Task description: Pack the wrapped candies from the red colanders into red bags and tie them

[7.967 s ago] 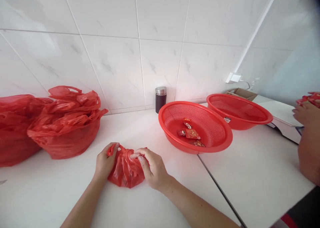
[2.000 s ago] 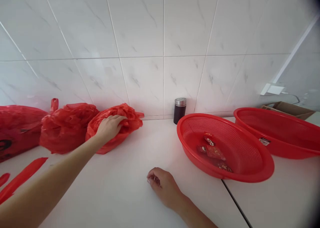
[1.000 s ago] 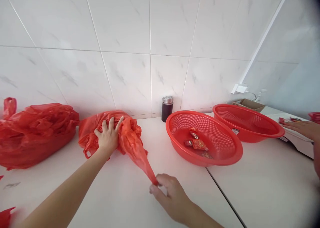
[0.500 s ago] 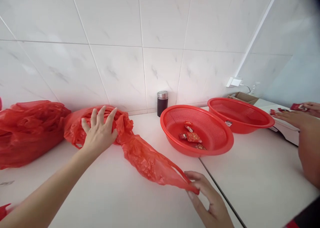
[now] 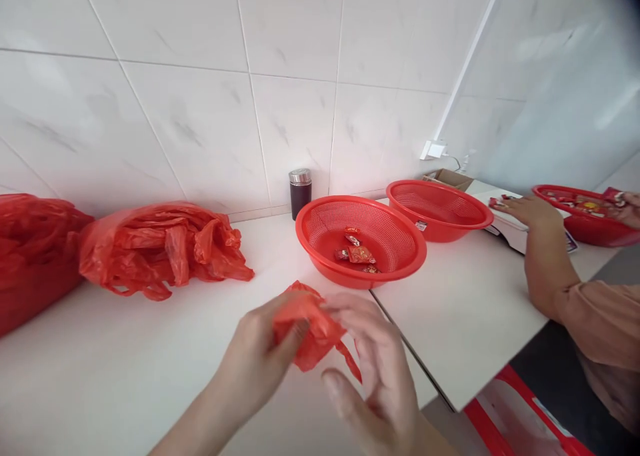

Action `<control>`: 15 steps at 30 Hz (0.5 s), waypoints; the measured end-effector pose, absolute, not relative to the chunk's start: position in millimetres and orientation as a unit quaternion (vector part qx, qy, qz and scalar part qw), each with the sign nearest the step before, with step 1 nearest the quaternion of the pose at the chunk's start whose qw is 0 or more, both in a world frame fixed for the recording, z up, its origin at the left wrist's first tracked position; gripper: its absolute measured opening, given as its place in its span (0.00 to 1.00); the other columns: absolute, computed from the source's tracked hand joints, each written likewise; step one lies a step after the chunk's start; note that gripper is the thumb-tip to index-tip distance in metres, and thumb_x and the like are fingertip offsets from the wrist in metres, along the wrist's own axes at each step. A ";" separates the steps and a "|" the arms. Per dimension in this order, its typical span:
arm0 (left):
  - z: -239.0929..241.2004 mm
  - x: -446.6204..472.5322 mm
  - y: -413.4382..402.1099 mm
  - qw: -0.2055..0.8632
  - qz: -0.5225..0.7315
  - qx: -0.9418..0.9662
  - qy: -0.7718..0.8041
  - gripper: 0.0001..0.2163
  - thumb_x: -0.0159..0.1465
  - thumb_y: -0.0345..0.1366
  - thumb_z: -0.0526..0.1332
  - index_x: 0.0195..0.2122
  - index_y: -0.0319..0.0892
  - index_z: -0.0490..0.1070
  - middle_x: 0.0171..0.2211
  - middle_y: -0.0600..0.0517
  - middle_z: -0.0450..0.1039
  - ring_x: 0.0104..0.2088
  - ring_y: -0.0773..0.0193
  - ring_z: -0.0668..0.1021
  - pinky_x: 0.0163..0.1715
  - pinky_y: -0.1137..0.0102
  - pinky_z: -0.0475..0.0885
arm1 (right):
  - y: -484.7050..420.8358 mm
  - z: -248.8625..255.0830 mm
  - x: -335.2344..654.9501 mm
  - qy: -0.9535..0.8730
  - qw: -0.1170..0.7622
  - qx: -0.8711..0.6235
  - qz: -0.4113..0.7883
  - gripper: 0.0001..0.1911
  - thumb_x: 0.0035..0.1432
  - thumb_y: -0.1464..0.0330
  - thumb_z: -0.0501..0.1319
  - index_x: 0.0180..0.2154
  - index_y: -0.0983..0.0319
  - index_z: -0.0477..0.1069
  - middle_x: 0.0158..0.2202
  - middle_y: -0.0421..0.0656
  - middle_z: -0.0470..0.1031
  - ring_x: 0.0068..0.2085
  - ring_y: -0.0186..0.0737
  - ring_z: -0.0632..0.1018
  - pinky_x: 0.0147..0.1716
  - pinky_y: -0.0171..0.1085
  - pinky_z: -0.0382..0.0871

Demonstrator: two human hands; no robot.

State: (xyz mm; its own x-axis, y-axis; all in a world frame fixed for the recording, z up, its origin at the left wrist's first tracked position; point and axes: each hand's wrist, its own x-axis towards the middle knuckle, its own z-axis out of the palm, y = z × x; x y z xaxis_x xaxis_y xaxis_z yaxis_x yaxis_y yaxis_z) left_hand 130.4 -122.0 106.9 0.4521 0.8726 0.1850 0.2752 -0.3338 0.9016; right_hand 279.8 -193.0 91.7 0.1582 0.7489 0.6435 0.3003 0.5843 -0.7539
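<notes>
I hold one thin red plastic bag [image 5: 313,333] crumpled between both hands above the white counter's front edge. My left hand [image 5: 260,363] pinches it from the left, thumb on top. My right hand [image 5: 380,369] is at its right side with fingers spread and blurred by motion, touching the bag's hanging tail. Behind them stands a red mesh basket [image 5: 400,264] with a few wrapped candies [image 5: 357,253] in it. A bundle of red plastic bags [image 5: 160,246] lies at the left by the wall.
Another red bag heap [image 5: 30,256] sits far left. A dark jar with a steel lid [image 5: 300,191] stands by the tiled wall. A second red basket [image 5: 440,206] and a third [image 5: 585,216] are at the right, where another person's hand [image 5: 525,209] rests on a white scale.
My left hand left the bag bundle and joined the right in front of me. The single bag, stretched out from the bundle before, is now free and bunched between both hands. View turned right.
</notes>
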 end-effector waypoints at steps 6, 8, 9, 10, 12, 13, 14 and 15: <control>105.5 103.3 -115.7 0.607 0.476 0.462 0.438 0.11 0.55 0.45 0.65 0.32 0.43 0.77 0.27 0.51 0.72 0.27 0.63 0.72 0.26 0.70 0.72 | -172.3 75.9 277.2 -0.700 0.453 -0.497 0.240 0.09 0.66 0.69 0.50 0.44 0.58 0.66 0.42 0.45 0.74 0.41 0.40 0.74 0.41 0.39 0.70; 102.9 89.7 -115.9 0.629 0.516 0.384 0.436 0.10 0.54 0.42 0.66 0.34 0.43 0.77 0.31 0.50 0.75 0.30 0.61 0.74 0.28 0.69 0.74 | -168.7 66.6 287.5 -0.751 0.354 -0.517 0.206 0.11 0.66 0.71 0.50 0.40 0.59 0.70 0.35 0.43 0.75 0.36 0.39 0.74 0.40 0.41 0.67; 101.9 83.2 -115.5 0.632 0.538 0.350 0.434 0.09 0.53 0.41 0.66 0.34 0.43 0.77 0.32 0.50 0.76 0.30 0.60 0.75 0.27 0.69 0.75 | -168.3 62.5 292.8 -0.768 0.315 -0.523 0.194 0.12 0.66 0.71 0.49 0.39 0.59 0.72 0.32 0.42 0.76 0.33 0.39 0.73 0.41 0.41 0.66; 100.9 77.3 -114.8 0.633 0.557 0.320 0.432 0.08 0.54 0.40 0.66 0.33 0.44 0.76 0.32 0.51 0.76 0.31 0.60 0.76 0.26 0.70 0.75 | -168.9 59.4 297.5 -0.782 0.282 -0.523 0.188 0.13 0.66 0.72 0.49 0.38 0.59 0.73 0.29 0.41 0.76 0.31 0.38 0.72 0.41 0.42 0.65; 99.1 68.5 -113.3 0.635 0.582 0.280 0.424 0.05 0.56 0.38 0.65 0.32 0.44 0.75 0.31 0.53 0.77 0.29 0.62 0.76 0.24 0.71 0.75 | -171.9 57.4 303.3 -0.796 0.252 -0.517 0.189 0.15 0.65 0.73 0.49 0.40 0.58 0.73 0.28 0.39 0.76 0.30 0.37 0.72 0.41 0.42 0.65; 98.2 66.3 -113.0 0.638 0.588 0.271 0.417 0.04 0.57 0.37 0.64 0.31 0.44 0.75 0.31 0.53 0.77 0.28 0.63 0.76 0.23 0.71 0.75 | -173.8 58.7 303.8 -0.795 0.263 -0.514 0.186 0.14 0.65 0.73 0.49 0.41 0.58 0.73 0.29 0.40 0.77 0.31 0.37 0.73 0.41 0.41 0.65; 97.4 65.6 -113.4 0.643 0.592 0.263 0.409 0.04 0.58 0.37 0.63 0.32 0.44 0.75 0.32 0.54 0.77 0.29 0.63 0.76 0.24 0.71 0.76 | -175.4 61.3 302.7 -0.789 0.291 -0.510 0.178 0.13 0.65 0.73 0.50 0.42 0.58 0.72 0.32 0.41 0.77 0.33 0.38 0.74 0.42 0.41 0.65; 96.9 66.4 -114.5 0.646 0.596 0.257 0.402 0.03 0.59 0.36 0.62 0.32 0.45 0.75 0.32 0.54 0.77 0.29 0.63 0.77 0.25 0.71 0.76 | -176.6 64.8 300.0 -0.779 0.332 -0.506 0.167 0.11 0.65 0.72 0.51 0.43 0.59 0.70 0.35 0.42 0.77 0.36 0.39 0.75 0.42 0.41 0.65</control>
